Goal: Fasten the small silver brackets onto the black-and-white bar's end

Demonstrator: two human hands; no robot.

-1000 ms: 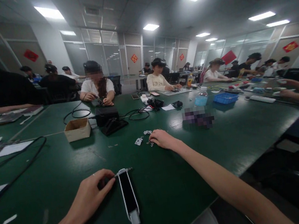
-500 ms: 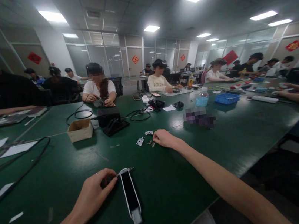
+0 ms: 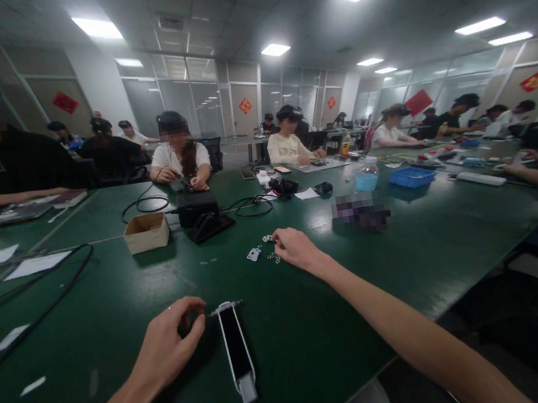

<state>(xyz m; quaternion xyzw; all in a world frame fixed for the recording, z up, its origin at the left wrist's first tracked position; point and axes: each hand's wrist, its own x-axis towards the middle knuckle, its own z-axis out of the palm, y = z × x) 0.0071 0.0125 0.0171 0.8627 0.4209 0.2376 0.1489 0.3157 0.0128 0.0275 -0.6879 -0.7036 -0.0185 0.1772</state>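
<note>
A long narrow black piece with a white frame (image 3: 236,344) lies on the green table. A thin metal rod (image 3: 236,302) crosses its far end, and a pale grey tab (image 3: 247,389) sticks out at its near end. My left hand (image 3: 168,341) is just left of the rod, thumb and forefinger curved and apart, holding nothing. Farther out, my right hand (image 3: 297,249) has its fingers bent together over small metal parts (image 3: 274,258); what they pinch is too small to make out. A small white plate with holes (image 3: 254,254) lies left of those fingers.
Beyond are a cardboard box (image 3: 146,232), a black box-shaped device (image 3: 197,207) with cables and a blue basket (image 3: 411,177). A bottle with blue liquid (image 3: 365,178) stands on the right. Papers and a black cable (image 3: 86,259) lie left. Several people sit around the tables.
My left fingers have come off the rod and spread slightly, moving a little left. My right fingers have shifted a little farther out over the small parts.
</note>
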